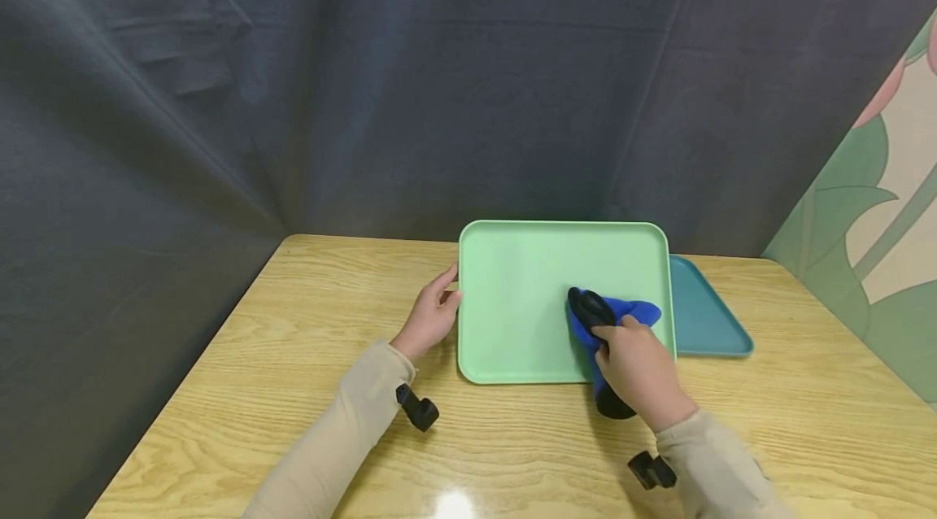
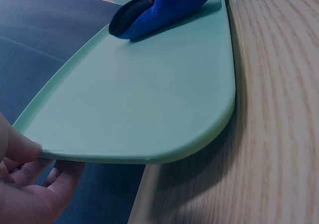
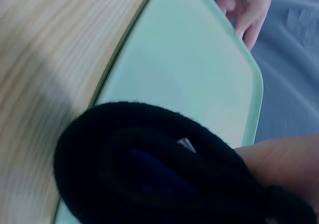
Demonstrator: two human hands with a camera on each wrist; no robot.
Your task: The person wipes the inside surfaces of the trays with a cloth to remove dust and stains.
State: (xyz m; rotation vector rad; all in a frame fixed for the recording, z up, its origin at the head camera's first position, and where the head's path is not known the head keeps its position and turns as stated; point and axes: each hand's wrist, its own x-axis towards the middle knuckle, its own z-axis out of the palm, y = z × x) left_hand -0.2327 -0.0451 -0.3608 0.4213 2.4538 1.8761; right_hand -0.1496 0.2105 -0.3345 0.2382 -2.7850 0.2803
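A light green rectangular tray (image 1: 523, 299) lies near the table's far edge. My left hand (image 1: 428, 320) pinches its left rim, thumb above and fingers beneath; in the left wrist view the tray's near-left corner stands off the table. My right hand (image 1: 637, 368) grips a bunched blue cloth (image 2: 169, 7) with black parts, pressed against the tray's right half. One end of the cloth hangs over the tray's near rim. In the right wrist view the folded dark cloth (image 3: 134, 114) hides most of the right hand.
A teal tray (image 1: 706, 316) sits partly under the green one at the right. The wooden table (image 1: 293, 316) ends against a dark curtain (image 1: 454, 80) behind and at the left. A wall with painted leaves (image 1: 849, 210) stands at the right.
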